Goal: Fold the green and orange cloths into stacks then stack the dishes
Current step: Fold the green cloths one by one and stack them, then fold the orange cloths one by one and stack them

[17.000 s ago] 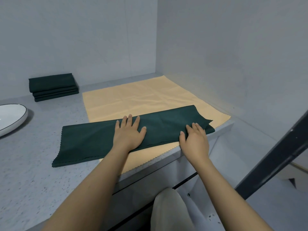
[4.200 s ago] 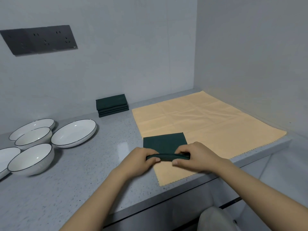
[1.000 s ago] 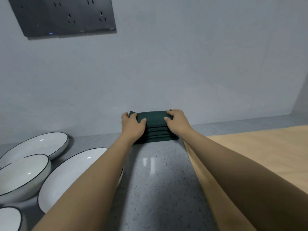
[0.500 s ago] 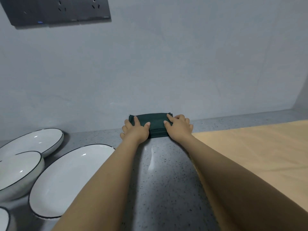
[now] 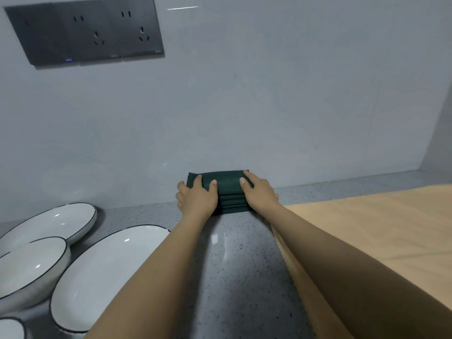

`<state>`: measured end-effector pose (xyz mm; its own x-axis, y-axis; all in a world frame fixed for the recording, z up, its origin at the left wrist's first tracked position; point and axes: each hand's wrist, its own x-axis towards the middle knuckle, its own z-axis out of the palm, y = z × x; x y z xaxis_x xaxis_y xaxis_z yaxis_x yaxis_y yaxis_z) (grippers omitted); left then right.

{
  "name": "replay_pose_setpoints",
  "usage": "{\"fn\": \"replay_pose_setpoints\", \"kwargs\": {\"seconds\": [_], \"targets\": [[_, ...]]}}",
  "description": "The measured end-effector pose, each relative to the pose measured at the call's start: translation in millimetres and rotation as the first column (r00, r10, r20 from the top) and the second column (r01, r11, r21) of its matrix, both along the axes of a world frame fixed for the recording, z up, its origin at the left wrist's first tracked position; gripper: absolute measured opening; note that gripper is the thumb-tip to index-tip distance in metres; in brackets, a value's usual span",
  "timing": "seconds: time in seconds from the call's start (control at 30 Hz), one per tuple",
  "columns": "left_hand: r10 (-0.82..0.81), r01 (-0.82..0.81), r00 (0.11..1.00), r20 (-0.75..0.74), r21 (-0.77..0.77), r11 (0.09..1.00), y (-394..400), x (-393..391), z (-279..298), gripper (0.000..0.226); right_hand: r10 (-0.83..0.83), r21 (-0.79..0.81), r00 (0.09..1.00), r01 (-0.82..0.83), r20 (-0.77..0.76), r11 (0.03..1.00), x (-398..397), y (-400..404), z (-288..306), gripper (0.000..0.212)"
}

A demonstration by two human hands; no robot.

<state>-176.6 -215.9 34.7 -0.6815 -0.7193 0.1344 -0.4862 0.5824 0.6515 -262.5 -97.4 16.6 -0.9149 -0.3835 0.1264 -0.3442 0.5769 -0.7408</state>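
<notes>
A stack of folded dark green cloths (image 5: 229,192) lies against the back wall on the grey counter (image 5: 234,265). My left hand (image 5: 197,198) rests on its left end, with a finger and the thumb flat on top. My right hand (image 5: 259,193) rests on its right end in the same way. The outer fingers of both hands drop over the stack's sides. The orange cloth (image 5: 371,231) lies spread flat to the right, partly under my right forearm. White black-rimmed dishes sit at the left: a large plate (image 5: 97,277), a bowl (image 5: 27,267) and a far plate (image 5: 53,222).
A dark socket panel (image 5: 85,33) is mounted on the back wall at the upper left. Another dish rim (image 5: 9,329) shows at the bottom left corner. The side wall closes off the right end of the counter.
Over the last second my hands have stayed on the green stack, shifting from gripping its ends to lying on top. The view has tilted up slightly.
</notes>
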Motion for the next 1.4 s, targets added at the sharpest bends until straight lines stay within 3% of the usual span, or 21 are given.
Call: {"fn": "replay_pose_setpoints", "kwargs": {"seconds": [0.3,0.5,0.77,1.0,1.4], "targets": [[-0.027,0.026,0.997,-0.071,-0.007,1.000,7.6,11.5,-0.8,0.062,-0.003,-0.111,0.999,-0.001,-0.034,0.994,10.6,10.2,0.5,0.049],[-0.058,0.039,0.986,-0.154,-0.128,0.991,17.5,16.8,-4.7,0.061,0.007,-0.135,0.998,-0.016,-0.070,0.991,19.6,13.5,-2.7,0.050],[-0.135,0.113,0.987,-0.085,-0.225,0.968,46.3,30.7,-0.8,0.060,0.029,-0.093,0.994,-0.039,-0.106,0.995,48.1,34.9,0.6,0.048],[-0.189,0.185,0.982,-0.005,-0.178,0.966,83.7,65.6,-0.3,0.058,0.050,-0.064,0.992,-0.057,-0.113,0.996,81.5,72.9,-4.0,0.046],[-0.391,0.393,0.919,0.042,-0.056,0.918,202.4,191.6,-15.2,0.050,0.083,0.104,0.981,-0.065,-0.178,0.992,213.9,208.0,-9.5,0.043]]}}
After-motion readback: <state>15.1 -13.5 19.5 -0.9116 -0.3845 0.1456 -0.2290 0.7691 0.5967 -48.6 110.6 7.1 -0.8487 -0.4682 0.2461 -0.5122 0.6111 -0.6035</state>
